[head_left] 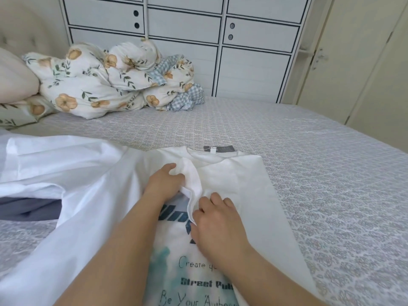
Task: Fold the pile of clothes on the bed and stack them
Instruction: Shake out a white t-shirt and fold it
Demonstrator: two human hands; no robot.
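One bed, patterned grey cover; its far edge met a white cabinet, and the right half lay bare out to the right edge.
One pillow at far left, one floral duvet bunched beside it.
One white garment spread loose at left, over one grey-blue cloth.
One printed T-shirt flat at centre, collar and label toward the cabinet, right side already folded in along a straight edge.
Two hands — left hand with fingers curled, pinching the folded sleeve; right hand just beside it, fingertips bent, pinching the same sleeve's hem.
One door at far right.
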